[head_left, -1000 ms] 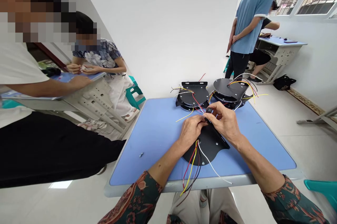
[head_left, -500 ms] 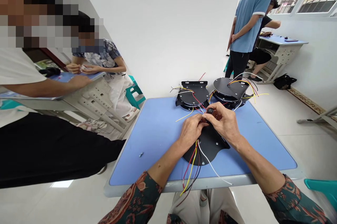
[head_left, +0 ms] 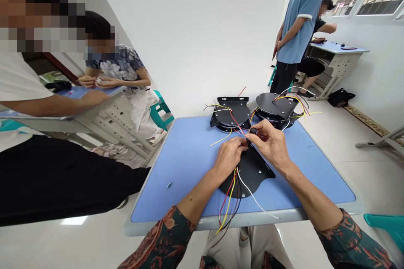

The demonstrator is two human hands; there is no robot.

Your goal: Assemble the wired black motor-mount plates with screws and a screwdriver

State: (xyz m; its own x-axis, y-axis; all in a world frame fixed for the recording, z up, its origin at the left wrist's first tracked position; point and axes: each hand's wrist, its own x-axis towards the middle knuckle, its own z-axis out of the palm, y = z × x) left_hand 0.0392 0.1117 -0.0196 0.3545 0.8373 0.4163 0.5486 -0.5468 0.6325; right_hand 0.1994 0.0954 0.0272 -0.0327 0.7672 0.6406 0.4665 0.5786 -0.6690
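A black metal plate (head_left: 249, 180) with a raised slotted flange lies on the blue table before me. Red, yellow, black, brown and white wires (head_left: 234, 193) come out of its centre hole and trail over the table's front edge. My right hand (head_left: 269, 140) pinches the black handle of a small screwdriver (head_left: 253, 131), held upright above the plate's far end. Beside its lower end, the fingers of my left hand (head_left: 230, 154) are pinched together low over the plate; what they grip is hidden. Small screws show on the plate.
Two black disc assemblies with loose wires, one at back left (head_left: 232, 113) and a stack at back right (head_left: 274, 107), stand on the table (head_left: 186, 147). A small screw (head_left: 168, 185) lies at left. People sit or stand at desks on both sides; a white wall is ahead.
My right hand has risen slightly with the screwdriver and shifted a little right, its fingers turned on the handle. The left hand stays nearly still at the plate.
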